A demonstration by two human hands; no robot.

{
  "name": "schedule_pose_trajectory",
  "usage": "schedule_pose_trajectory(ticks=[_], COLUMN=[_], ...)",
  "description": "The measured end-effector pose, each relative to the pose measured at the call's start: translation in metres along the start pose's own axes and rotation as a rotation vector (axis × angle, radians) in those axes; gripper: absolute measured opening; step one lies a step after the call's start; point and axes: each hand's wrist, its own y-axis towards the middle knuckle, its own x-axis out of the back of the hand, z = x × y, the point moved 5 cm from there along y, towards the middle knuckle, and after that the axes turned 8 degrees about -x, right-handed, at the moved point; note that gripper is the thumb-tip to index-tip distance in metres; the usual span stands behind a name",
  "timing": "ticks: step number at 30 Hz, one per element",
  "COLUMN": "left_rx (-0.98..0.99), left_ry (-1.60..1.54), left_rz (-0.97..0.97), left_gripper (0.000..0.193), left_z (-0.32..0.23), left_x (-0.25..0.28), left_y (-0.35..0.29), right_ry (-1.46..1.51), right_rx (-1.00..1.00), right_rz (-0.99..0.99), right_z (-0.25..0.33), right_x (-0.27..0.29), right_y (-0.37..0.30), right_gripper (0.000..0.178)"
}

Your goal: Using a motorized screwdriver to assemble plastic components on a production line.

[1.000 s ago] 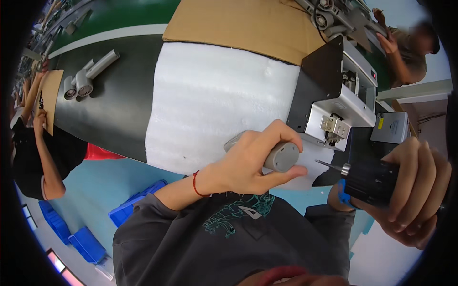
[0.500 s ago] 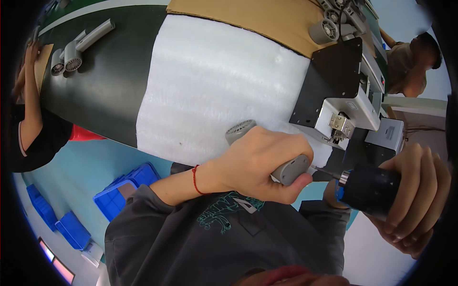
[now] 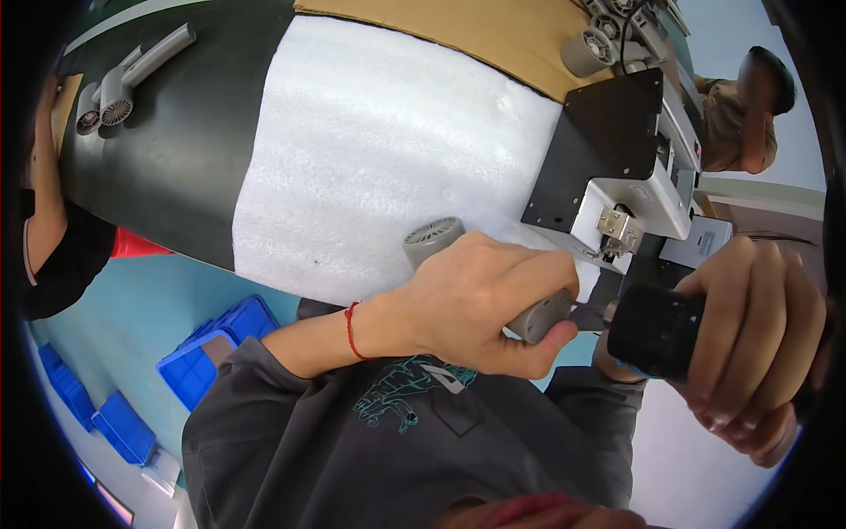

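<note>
My left hand (image 3: 471,304) is wrapped round the handle of a grey hair dryer (image 3: 434,242). Its round grilled head shows beyond my knuckles, and the flat handle end points right, past my thumb; the middle is covered by my fingers. A black electric screwdriver (image 3: 654,331) lies sideways in my right hand (image 3: 753,339), fingers curled over its body. Its tip points left at the handle end, very close to it; whether it sits in a screw I cannot tell. Both hands are above the near edge of a white foam sheet (image 3: 379,150).
A black and silver machine (image 3: 608,167) stands on the right, beside the foam. Grey dryers (image 3: 115,97) lie on the dark table at left; more grey parts (image 3: 589,51) are at the back right by cardboard (image 3: 458,31). Blue bins (image 3: 216,344) stand on the floor. Two other people are nearby.
The screwdriver and my right hand have come left, bringing the tip nearer the handle end, and the tool has turned. My left hand keeps its grip. The whole view has shifted slightly.
</note>
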Motion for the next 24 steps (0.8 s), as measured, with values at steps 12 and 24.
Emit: schedule_pose_trajectory(ticks=[12, 24], left_rx=[-0.006, 0.061], left_ry=[-0.036, 0.024], left_rz=[0.004, 0.114], left_gripper=[0.011, 0.018], left_z=[0.003, 0.008], left_x=[-0.004, -0.012], left_y=[0.009, 0.016], right_ry=[-0.214, -0.186], right_rx=[0.117, -0.077], right_rz=[-0.256, -0.353], right_z=[0.003, -0.018], right_x=[0.011, 0.034], right_y=[-0.016, -0.053], right_gripper=[0.018, 0.048])
